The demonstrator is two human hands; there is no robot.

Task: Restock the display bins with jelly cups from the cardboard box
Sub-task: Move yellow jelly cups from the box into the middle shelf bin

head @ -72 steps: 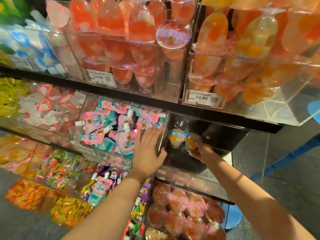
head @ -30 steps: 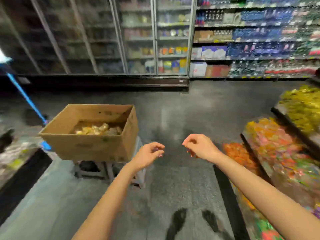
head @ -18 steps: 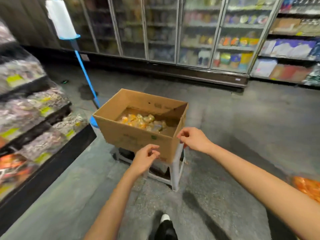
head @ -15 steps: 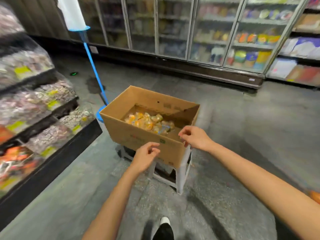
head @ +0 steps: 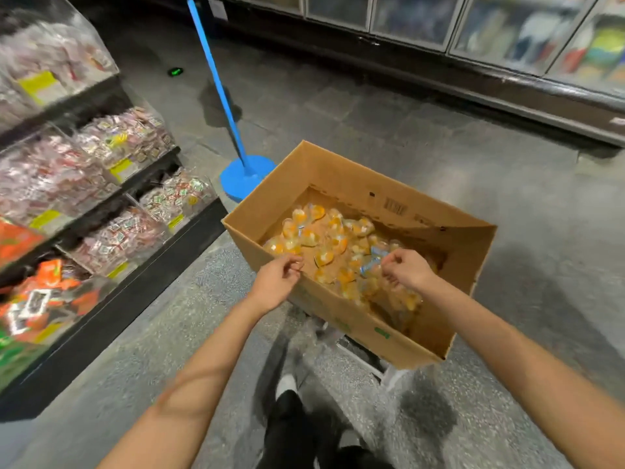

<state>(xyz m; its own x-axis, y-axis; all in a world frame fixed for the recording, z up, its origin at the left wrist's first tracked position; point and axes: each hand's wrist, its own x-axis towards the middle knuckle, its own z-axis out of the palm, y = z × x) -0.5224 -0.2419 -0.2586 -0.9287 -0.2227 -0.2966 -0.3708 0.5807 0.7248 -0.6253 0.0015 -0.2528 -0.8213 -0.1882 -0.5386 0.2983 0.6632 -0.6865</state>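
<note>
An open cardboard box (head: 368,194) rests on a low white stool in the aisle. Several clear jelly cups (head: 331,238) with orange and white filling lie loose on its bottom. My left hand (head: 275,282) hovers at the box's near left rim, fingers curled loosely, holding nothing. My right hand (head: 407,270) reaches over the near rim above the cups, fingers curled downward with nothing visibly in them. The display bin I was filling is out of view.
Clear bins of wrapped sweets (head: 111,184) fill tiered shelves on the left. A blue pole on a round base (head: 241,176) stands just behind the box. Glass-door fridges (head: 507,32) line the far wall. My dark-trousered leg (head: 291,421) shows below.
I have turned from the display bin, where both cups were left, and stepped up to the box. Both hands now reach over its near rim; the view has tilted down onto the cups.
</note>
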